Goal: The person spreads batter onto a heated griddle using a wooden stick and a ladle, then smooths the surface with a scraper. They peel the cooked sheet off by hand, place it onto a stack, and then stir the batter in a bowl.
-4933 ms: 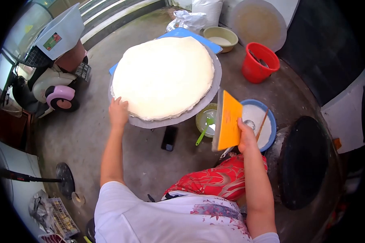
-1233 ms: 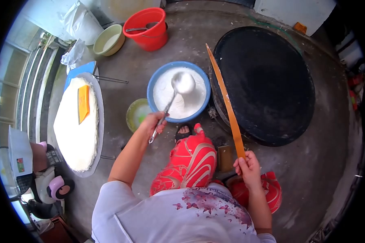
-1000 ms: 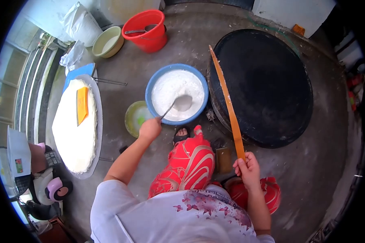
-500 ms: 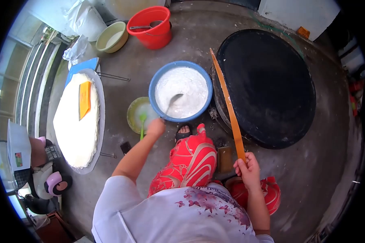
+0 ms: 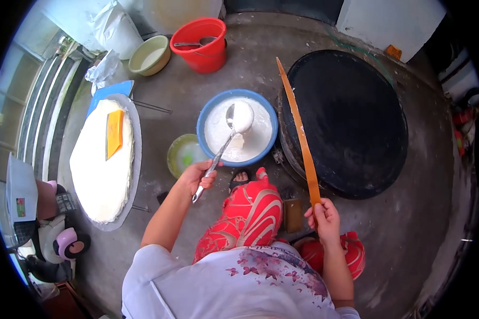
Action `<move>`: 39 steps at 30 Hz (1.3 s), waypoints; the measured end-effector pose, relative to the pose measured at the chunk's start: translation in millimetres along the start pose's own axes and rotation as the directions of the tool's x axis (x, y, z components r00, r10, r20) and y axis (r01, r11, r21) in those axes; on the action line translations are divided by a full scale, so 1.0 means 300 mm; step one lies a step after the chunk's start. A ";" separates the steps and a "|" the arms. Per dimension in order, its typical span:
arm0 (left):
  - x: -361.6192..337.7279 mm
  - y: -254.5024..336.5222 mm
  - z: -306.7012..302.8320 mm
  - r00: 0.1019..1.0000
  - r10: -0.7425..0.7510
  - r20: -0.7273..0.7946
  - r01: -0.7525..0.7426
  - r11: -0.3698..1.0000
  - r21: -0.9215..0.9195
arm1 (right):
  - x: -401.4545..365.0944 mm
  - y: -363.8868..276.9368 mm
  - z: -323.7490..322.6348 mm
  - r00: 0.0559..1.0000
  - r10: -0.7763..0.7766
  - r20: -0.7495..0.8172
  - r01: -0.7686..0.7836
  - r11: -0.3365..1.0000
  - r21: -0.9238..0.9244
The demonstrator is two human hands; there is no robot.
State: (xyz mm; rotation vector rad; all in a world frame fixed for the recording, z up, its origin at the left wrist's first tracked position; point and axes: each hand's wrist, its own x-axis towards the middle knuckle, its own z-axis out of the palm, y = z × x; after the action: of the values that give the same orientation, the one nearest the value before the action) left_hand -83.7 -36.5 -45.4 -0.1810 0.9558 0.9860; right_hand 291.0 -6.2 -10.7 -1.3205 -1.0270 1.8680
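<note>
My left hand (image 5: 198, 178) is closed round the handle of a metal ladle (image 5: 221, 152). The ladle's bowl, heaped with white batter (image 5: 243, 117), is over a blue basin (image 5: 200, 127) of the same batter, and some batter hangs below it. In my right hand (image 5: 324, 217) is the lower end of a long, flat orange-brown strip (image 5: 302, 138), which points forward, tapers to a tip and lies along the left edge of a big round black griddle (image 5: 351, 122).
At the left, a round board (image 5: 135, 175) bears a white pile with an orange scraper (image 5: 114, 133) on top. A green bowl (image 5: 174, 159) stands beside the basin. Further off are a red bucket (image 5: 207, 56), an olive basin (image 5: 149, 55) and white bags (image 5: 115, 32).
The ladle has come up out of the batter with a heaped load, and my left hand is now lower and nearer to me. The strip's tip has shifted slightly, and the view has tilted a little.
</note>
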 end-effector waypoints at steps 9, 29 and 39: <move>-0.254 0.053 0.166 0.913 0.408 0.022 -0.398 0.876 0.273 | -0.006 -0.030 -0.021 0.993 -0.078 -0.094 0.072 0.996 -0.057; 0.109 0.083 0.705 0.831 0.520 0.200 -0.556 0.766 0.322 | -0.025 -0.271 -0.223 0.748 -0.658 -0.090 0.284 0.440 -0.852; 0.447 0.001 0.712 0.832 0.547 0.097 -0.528 0.725 0.443 | 0.238 -0.308 -0.199 0.729 -0.677 0.107 0.334 0.214 -0.918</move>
State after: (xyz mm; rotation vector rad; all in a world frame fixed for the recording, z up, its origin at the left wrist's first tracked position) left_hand 71.2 160.6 -18.8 0.5106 1.2879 1.2569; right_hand 330.9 113.7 24.0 -1.4359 -2.1273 0.4007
